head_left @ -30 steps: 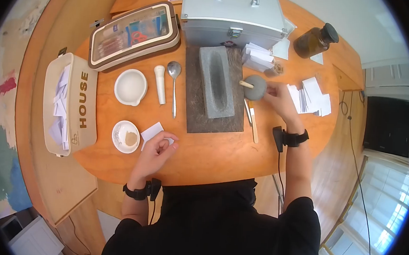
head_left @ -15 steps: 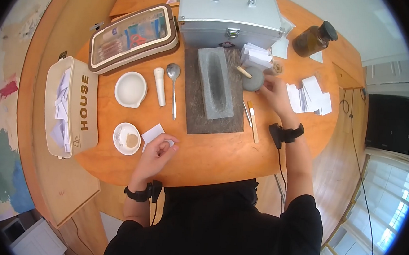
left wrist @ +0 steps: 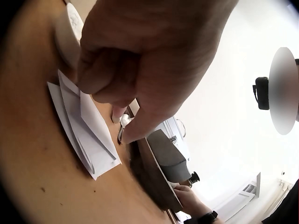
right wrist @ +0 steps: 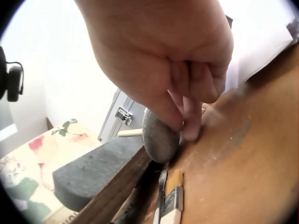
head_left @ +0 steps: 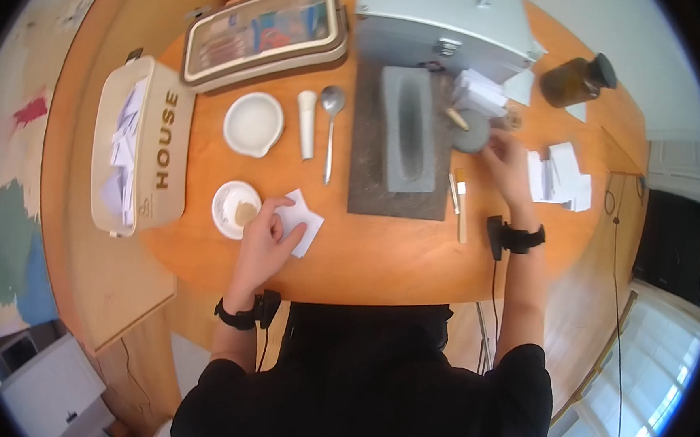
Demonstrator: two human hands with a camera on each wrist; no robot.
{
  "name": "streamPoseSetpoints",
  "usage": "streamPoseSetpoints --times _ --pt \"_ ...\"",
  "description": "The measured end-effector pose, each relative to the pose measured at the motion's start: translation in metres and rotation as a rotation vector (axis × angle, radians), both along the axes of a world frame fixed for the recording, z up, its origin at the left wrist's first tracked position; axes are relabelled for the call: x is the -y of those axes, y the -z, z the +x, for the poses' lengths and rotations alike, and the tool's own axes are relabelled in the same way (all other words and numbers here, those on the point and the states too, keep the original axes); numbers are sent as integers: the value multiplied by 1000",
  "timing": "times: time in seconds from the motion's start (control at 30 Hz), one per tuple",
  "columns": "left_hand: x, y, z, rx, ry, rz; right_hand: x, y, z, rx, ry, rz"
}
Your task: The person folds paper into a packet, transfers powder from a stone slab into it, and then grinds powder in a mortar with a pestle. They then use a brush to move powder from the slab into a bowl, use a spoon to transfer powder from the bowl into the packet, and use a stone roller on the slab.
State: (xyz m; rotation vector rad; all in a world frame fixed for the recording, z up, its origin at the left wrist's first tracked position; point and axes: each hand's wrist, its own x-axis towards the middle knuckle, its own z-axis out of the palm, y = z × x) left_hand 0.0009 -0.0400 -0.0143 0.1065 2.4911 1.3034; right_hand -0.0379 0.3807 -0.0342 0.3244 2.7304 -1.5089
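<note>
A stone wheel (head_left: 471, 131) with a wooden handle stands tilted at the board's right edge. My right hand (head_left: 509, 165) pinches it on its right side; in the right wrist view the thumb and fingertips sit against the grey stone (right wrist: 160, 135), and the grip on the far handle is hidden. Loosely curled, my left hand (head_left: 264, 241) hovers over folded white paper (head_left: 297, 223), thumb and forefinger apart with nothing between them. In the left wrist view this paper (left wrist: 81, 123) lies beneath the hand. A small white dish (head_left: 225, 200) holding beige powder is beside the left hand.
The stone trough (head_left: 406, 170) lies on a dark board (head_left: 364, 195). A flat brush (head_left: 462, 202) is near the right hand. To the left are a mortar (head_left: 254, 102), pestle (head_left: 304, 142), spoon (head_left: 329, 148) and bin (head_left: 169, 194). Behind stand a metal case (head_left: 412, 28) and brown bottle (head_left: 566, 83).
The head view has shifted, moving the table items right and up. My left hand has moved onto the paper with its fingers spread more. The wheel has tilted at the board's edge.
</note>
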Motion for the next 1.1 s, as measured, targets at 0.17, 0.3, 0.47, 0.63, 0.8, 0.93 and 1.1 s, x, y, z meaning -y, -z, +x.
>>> streamPoseSetpoints --times 0.17,0.3,0.47,0.63,0.8,0.93,1.1 --pt "15 -11 4 34 62 -144 3 -5 9 -31 40 -53" --pt "13 -11 6 96 65 -158 8 -25 18 29 47 -26" --pt "13 -9 5 133 87 -182 7 -29 30 -28 86 -52" --pt "7 -11 6 82 34 -127 9 -39 41 -73 96 -37" --pt "8 -7 2 116 77 -158 14 -24 44 -7 78 -151" --pt "9 -4 2 127 61 -150 14 -17 41 39 41 -171" --pt "10 2 4 48 56 -121 17 -15 39 16 47 -243"
